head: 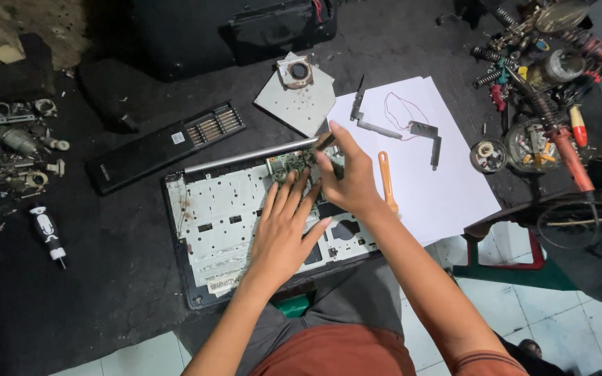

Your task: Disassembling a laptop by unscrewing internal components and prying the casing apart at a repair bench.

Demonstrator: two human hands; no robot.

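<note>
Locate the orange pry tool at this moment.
In the head view the orange pry tool lies on the white paper sheet, just right of the right hand and beside the opened laptop base.

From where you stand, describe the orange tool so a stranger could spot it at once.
Start at the white paper sheet right of the opened laptop base. Along its left part, just beyond the right hand, lies the orange tool, a slim stick set lengthwise. It is the only orange thing on the sheet; the metal hinge brackets above it are grey and angular.
</note>
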